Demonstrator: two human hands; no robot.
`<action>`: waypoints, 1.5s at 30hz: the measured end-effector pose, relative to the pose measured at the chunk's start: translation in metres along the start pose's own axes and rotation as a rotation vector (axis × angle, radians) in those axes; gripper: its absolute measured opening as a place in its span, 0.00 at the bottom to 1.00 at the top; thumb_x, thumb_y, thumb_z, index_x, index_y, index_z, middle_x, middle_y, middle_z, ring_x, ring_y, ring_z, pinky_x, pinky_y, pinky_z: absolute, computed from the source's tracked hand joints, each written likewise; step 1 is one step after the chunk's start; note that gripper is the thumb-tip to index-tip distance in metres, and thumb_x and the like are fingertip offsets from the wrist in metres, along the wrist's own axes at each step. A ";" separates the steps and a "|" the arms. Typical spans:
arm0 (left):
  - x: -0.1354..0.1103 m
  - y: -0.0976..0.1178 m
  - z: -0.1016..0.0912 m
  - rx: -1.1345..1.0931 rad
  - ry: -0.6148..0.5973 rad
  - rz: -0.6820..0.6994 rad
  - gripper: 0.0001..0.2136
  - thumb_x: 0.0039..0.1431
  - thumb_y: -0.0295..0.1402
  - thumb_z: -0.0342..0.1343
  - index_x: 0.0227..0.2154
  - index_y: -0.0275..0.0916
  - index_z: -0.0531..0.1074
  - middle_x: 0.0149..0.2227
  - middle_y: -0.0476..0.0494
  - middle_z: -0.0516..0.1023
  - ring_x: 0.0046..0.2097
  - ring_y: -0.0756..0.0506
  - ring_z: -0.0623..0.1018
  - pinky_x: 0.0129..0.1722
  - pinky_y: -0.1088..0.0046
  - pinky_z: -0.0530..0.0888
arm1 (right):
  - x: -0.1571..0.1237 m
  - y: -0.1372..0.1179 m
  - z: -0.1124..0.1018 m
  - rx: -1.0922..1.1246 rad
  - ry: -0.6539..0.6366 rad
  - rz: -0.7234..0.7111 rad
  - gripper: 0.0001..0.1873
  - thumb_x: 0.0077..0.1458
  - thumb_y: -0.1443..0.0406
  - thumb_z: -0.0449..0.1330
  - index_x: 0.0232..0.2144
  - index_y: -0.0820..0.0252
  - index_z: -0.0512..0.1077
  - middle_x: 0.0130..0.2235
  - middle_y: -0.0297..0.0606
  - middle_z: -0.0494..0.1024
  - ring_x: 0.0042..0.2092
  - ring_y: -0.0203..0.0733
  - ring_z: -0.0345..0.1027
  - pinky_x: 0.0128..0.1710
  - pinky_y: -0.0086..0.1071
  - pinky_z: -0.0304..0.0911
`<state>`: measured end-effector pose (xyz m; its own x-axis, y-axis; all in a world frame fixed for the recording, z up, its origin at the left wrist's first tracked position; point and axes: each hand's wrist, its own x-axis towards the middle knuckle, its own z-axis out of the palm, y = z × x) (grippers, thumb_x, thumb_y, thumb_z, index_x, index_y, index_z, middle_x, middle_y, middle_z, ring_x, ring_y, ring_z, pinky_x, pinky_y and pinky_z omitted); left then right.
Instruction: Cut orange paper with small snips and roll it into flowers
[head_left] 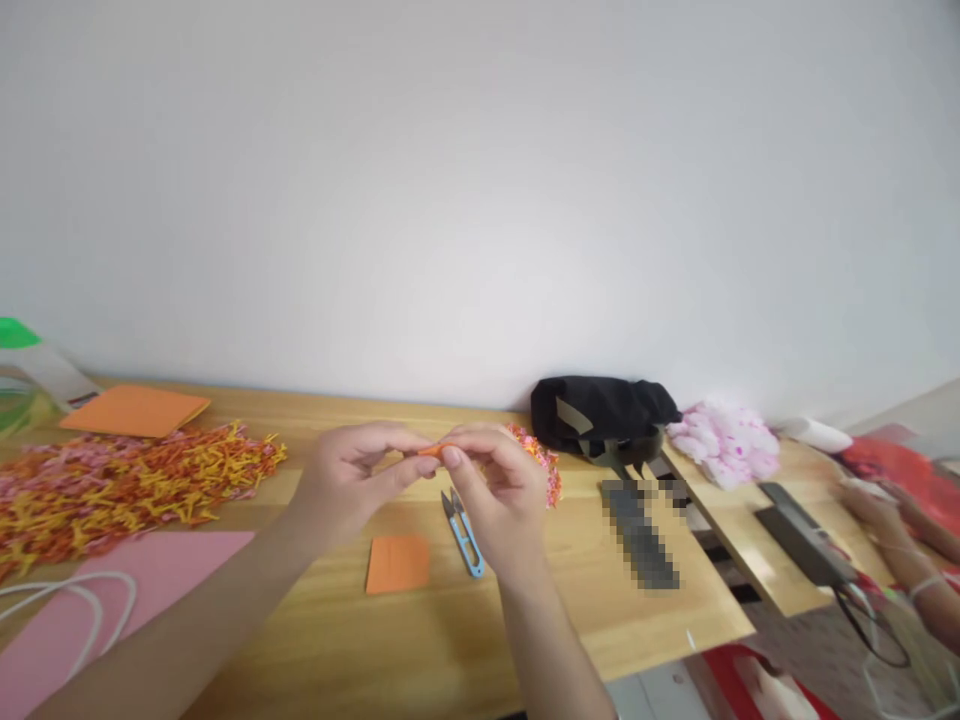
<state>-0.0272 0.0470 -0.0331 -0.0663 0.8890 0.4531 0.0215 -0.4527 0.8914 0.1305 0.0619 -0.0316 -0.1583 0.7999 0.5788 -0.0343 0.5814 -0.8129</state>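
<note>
Between the fingertips of both hands is a small orange piece of folded paper point(433, 451), held above the table. My left hand point(367, 465) pinches its left end with thumb and forefinger. My right hand point(499, 490) pinches the other end, thumb on the near side. The fingers hide much of the piece. Below the hands lies a square stack of orange paper point(398, 563). Beside it, partly under my right hand, rest blue-handled thread snips point(466, 540), blades pointing away from me.
At the left spreads a pile of yellow, orange and pink twisted pieces point(150, 475), with orange sheets point(139, 410) behind and pink paper point(165, 565) in front. A black bag point(600, 415) stands by the wall. A co-worker's hands point(874, 505) are at the right-hand table.
</note>
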 end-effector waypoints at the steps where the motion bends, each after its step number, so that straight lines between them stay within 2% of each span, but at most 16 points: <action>1: 0.000 0.011 -0.001 0.095 0.009 0.144 0.05 0.52 0.26 0.65 0.29 0.45 0.82 0.31 0.50 0.84 0.31 0.49 0.82 0.33 0.76 0.76 | 0.003 -0.012 -0.003 -0.015 -0.042 -0.045 0.02 0.57 0.66 0.63 0.34 0.55 0.77 0.35 0.35 0.80 0.39 0.38 0.73 0.41 0.32 0.68; 2: 0.000 0.019 -0.002 0.189 0.018 0.301 0.09 0.53 0.24 0.64 0.32 0.46 0.82 0.32 0.52 0.85 0.33 0.49 0.82 0.34 0.76 0.76 | 0.005 -0.022 -0.007 -0.022 -0.065 -0.057 0.04 0.57 0.65 0.63 0.37 0.55 0.76 0.36 0.35 0.79 0.39 0.38 0.73 0.40 0.32 0.68; 4: -0.004 0.030 -0.003 0.372 0.078 0.542 0.14 0.53 0.22 0.63 0.38 0.50 0.81 0.33 0.53 0.85 0.33 0.48 0.81 0.35 0.74 0.74 | 0.005 -0.034 -0.011 -0.054 -0.013 0.001 0.06 0.60 0.62 0.60 0.37 0.55 0.76 0.35 0.35 0.78 0.36 0.37 0.71 0.37 0.31 0.66; 6: -0.010 0.035 -0.001 0.499 0.154 0.669 0.20 0.52 0.21 0.64 0.43 0.54 0.79 0.37 0.53 0.85 0.34 0.47 0.81 0.38 0.71 0.73 | 0.001 -0.039 -0.014 -0.051 0.015 0.070 0.12 0.63 0.58 0.56 0.31 0.56 0.74 0.28 0.33 0.74 0.31 0.35 0.67 0.31 0.30 0.62; 9: -0.018 0.034 0.002 0.558 0.126 0.686 0.26 0.54 0.20 0.62 0.52 0.55 0.75 0.44 0.52 0.84 0.40 0.44 0.81 0.44 0.68 0.71 | -0.006 -0.037 -0.012 0.009 -0.037 0.135 0.18 0.64 0.55 0.52 0.26 0.57 0.71 0.23 0.30 0.67 0.27 0.34 0.61 0.28 0.29 0.57; 12: -0.019 0.033 0.003 0.543 0.050 0.705 0.26 0.57 0.23 0.61 0.55 0.56 0.71 0.44 0.52 0.83 0.40 0.44 0.81 0.44 0.68 0.71 | -0.010 -0.036 -0.007 0.040 -0.065 0.201 0.13 0.62 0.58 0.57 0.27 0.56 0.71 0.23 0.29 0.67 0.27 0.33 0.59 0.28 0.29 0.56; 14: -0.016 0.035 0.002 0.527 0.038 0.713 0.24 0.57 0.24 0.61 0.54 0.57 0.73 0.43 0.52 0.84 0.39 0.45 0.81 0.43 0.69 0.72 | -0.010 -0.037 -0.006 0.066 -0.066 0.223 0.11 0.61 0.61 0.59 0.27 0.56 0.71 0.23 0.28 0.67 0.26 0.32 0.58 0.27 0.28 0.56; 16: -0.013 0.037 0.001 0.484 0.048 0.639 0.21 0.55 0.24 0.62 0.49 0.55 0.77 0.40 0.52 0.84 0.38 0.45 0.80 0.42 0.71 0.72 | -0.010 -0.039 -0.006 0.084 -0.061 0.226 0.10 0.61 0.62 0.59 0.27 0.55 0.70 0.22 0.27 0.66 0.25 0.32 0.58 0.26 0.27 0.55; 19: -0.009 0.041 0.000 0.296 0.025 0.388 0.12 0.56 0.27 0.62 0.41 0.52 0.81 0.34 0.51 0.84 0.34 0.47 0.80 0.36 0.75 0.73 | -0.011 -0.040 -0.010 0.098 -0.033 0.231 0.08 0.60 0.63 0.60 0.28 0.54 0.72 0.23 0.27 0.67 0.26 0.31 0.59 0.26 0.27 0.56; 22: -0.006 0.040 -0.001 0.020 -0.176 0.137 0.05 0.57 0.32 0.62 0.32 0.49 0.82 0.29 0.50 0.82 0.29 0.49 0.79 0.30 0.78 0.73 | -0.013 -0.040 -0.013 0.168 -0.013 0.251 0.08 0.60 0.64 0.60 0.28 0.54 0.73 0.24 0.28 0.70 0.26 0.30 0.62 0.26 0.26 0.59; 24: -0.004 0.039 0.000 -0.165 -0.319 0.007 0.04 0.57 0.34 0.63 0.30 0.46 0.82 0.27 0.48 0.81 0.28 0.49 0.78 0.28 0.78 0.72 | -0.013 -0.039 -0.013 0.253 -0.026 0.274 0.08 0.60 0.63 0.60 0.28 0.55 0.73 0.24 0.29 0.72 0.26 0.30 0.64 0.26 0.25 0.60; 28: 0.000 0.034 0.006 -0.481 -0.397 -0.170 0.08 0.58 0.38 0.62 0.29 0.41 0.82 0.26 0.44 0.80 0.28 0.47 0.78 0.28 0.75 0.74 | -0.008 -0.040 -0.013 0.419 -0.101 0.351 0.07 0.58 0.61 0.62 0.29 0.56 0.74 0.24 0.30 0.73 0.23 0.31 0.65 0.22 0.26 0.62; 33: 0.000 0.027 0.012 -0.693 -0.454 -0.273 0.06 0.56 0.37 0.64 0.29 0.40 0.81 0.27 0.43 0.80 0.29 0.44 0.80 0.30 0.70 0.77 | -0.003 -0.044 -0.012 0.498 -0.127 0.416 0.09 0.56 0.59 0.64 0.26 0.56 0.74 0.23 0.30 0.73 0.20 0.32 0.65 0.18 0.26 0.60; 45: -0.001 0.023 0.014 -0.763 -0.490 -0.356 0.08 0.51 0.39 0.68 0.25 0.41 0.80 0.25 0.45 0.79 0.28 0.46 0.77 0.31 0.70 0.75 | -0.005 -0.046 -0.011 0.481 -0.138 0.428 0.08 0.55 0.60 0.65 0.26 0.56 0.73 0.21 0.29 0.73 0.20 0.32 0.68 0.17 0.25 0.63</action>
<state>-0.0132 0.0372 -0.0130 0.4822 0.8345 0.2665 -0.5829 0.0786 0.8087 0.1439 0.0333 0.0034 -0.3797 0.9009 0.2105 -0.3726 0.0594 -0.9261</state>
